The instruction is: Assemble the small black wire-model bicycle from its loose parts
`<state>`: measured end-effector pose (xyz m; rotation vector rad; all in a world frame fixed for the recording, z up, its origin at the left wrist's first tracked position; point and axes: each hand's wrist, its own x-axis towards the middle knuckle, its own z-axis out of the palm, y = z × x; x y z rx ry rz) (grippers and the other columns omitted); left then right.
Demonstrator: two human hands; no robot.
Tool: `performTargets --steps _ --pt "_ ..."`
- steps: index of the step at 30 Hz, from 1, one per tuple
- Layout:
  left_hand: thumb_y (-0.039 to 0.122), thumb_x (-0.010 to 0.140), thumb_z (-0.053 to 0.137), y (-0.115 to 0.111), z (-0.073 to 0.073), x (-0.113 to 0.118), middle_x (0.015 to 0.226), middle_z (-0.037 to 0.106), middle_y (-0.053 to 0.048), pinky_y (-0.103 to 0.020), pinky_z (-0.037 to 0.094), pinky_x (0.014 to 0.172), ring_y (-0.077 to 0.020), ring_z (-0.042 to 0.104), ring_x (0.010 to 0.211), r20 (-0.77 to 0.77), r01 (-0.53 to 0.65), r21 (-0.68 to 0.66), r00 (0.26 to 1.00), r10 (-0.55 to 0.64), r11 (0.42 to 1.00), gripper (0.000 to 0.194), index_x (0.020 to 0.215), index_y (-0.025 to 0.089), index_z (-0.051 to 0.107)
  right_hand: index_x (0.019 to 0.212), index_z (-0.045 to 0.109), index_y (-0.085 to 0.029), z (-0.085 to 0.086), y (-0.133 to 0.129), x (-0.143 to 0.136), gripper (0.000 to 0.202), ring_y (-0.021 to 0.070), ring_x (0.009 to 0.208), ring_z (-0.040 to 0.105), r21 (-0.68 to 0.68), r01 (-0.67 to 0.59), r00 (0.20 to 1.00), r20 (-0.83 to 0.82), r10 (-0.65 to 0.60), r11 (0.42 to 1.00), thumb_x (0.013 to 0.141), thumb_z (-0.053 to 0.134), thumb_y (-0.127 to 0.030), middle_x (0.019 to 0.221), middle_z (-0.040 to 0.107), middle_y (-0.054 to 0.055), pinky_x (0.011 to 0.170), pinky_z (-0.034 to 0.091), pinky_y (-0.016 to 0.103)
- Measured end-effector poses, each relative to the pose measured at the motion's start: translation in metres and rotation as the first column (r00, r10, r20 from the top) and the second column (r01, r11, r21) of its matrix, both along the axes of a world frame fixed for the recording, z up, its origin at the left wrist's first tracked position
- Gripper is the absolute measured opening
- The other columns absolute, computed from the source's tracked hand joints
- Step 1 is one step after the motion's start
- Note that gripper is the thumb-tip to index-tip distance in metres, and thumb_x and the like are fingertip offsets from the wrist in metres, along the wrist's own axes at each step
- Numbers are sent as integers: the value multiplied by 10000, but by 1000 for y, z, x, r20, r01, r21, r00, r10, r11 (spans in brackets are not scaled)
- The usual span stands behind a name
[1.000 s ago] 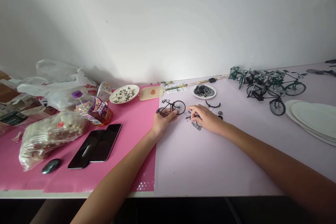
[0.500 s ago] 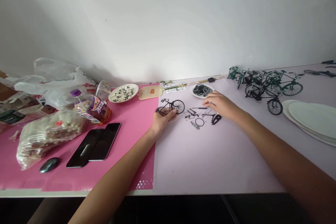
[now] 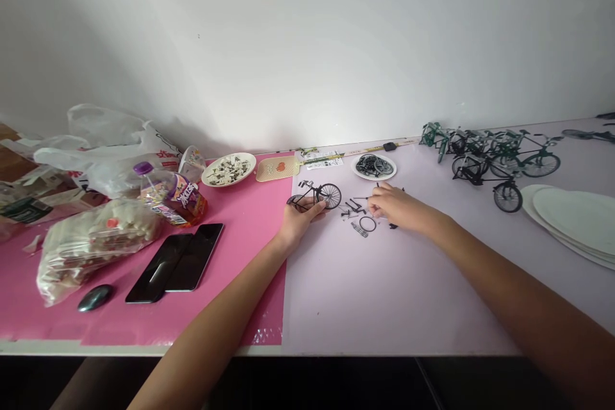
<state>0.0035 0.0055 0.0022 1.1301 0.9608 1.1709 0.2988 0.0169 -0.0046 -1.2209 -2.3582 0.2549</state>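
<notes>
My left hand (image 3: 298, 221) is closed on a black miniature bicycle (image 3: 316, 195), thumb at its lower edge, with one spoked wheel sticking out to the right. Its other wheel is partly covered by my fingers. My right hand (image 3: 394, 206) is over the loose parts with its fingertips pinched together and pointing down; what they hold, if anything, is too small to make out. Small black parts (image 3: 353, 207) lie between the two hands. Beside my right fingertips are a thin black ring (image 3: 368, 224) and a small grey piece (image 3: 359, 229). My right hand hides some parts beneath it.
Behind the hands stands a white plate of black parts (image 3: 354, 171). Assembled miniature bicycles (image 3: 523, 154) and stacked white plates (image 3: 576, 218) are at the right. On the left are a drink bottle (image 3: 175, 198), two phones (image 3: 195, 259), a filled plastic bag (image 3: 96, 243) and a plate of pale bits (image 3: 207, 180).
My right hand has shifted down and slightly left from near the long thin part, covering the larger black piece. My left hand still holds the bicycle. The view has shifted slightly.
</notes>
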Motion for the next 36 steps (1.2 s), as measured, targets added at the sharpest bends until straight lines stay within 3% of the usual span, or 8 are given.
performTargets --steps 4,7,13,17,20,25,36 --pt "463 633 951 -1 0 0 1051 796 -135 -466 607 985 -276 772 955 -5 4 3 1000 -4 1000 470 906 118 785 752 596 -241 2 -2 -4 138 264 867 529 -1 -56 997 49 56 998 831 686 -172 835 605 68 722 476 346" --pt "470 640 948 -1 0 1 1020 800 -126 -464 612 977 -279 771 954 -6 4 11 1000 -4 1000 457 894 128 784 819 601 -245 7 -3 -11 116 264 899 542 14 -40 998 -44 41 999 891 593 -156 862 606 60 762 496 361" --pt "492 647 937 -1 -1 2 990 800 -118 -446 627 932 -286 767 953 -22 19 39 1000 -19 999 459 886 131 785 1042 671 -249 14 -12 -39 281 259 975 614 117 -20 972 -231 47 993 953 460 -86 966 672 74 829 525 395" --pt "502 649 927 -2 1 4 931 798 -100 -416 634 893 -263 752 902 -66 36 72 997 -31 997 436 840 135 789 993 703 -263 12 -22 -56 207 252 922 638 217 -68 947 -294 132 974 994 520 -165 921 699 69 822 541 399" --pt "496 656 920 -5 3 6 891 790 -94 -399 633 850 -245 734 847 -112 49 97 993 -38 994 420 829 137 787 963 712 -261 8 -28 -64 114 232 819 666 247 -32 916 -380 127 969 991 602 -249 879 727 58 753 562 381" --pt "504 692 890 -8 4 7 836 769 -85 -357 608 756 -210 698 746 -183 63 135 982 -37 989 410 821 134 773 947 759 -275 2 -33 -72 122 222 754 718 230 59 876 -478 60 971 974 661 -344 886 783 54 699 594 378" --pt "519 747 840 -6 1 7 760 749 -75 -299 541 634 -170 647 636 -270 118 201 961 -60 972 397 811 135 764 924 786 -266 0 -32 -72 154 222 748 738 183 26 867 -494 68 983 972 661 -342 868 794 52 705 611 373"
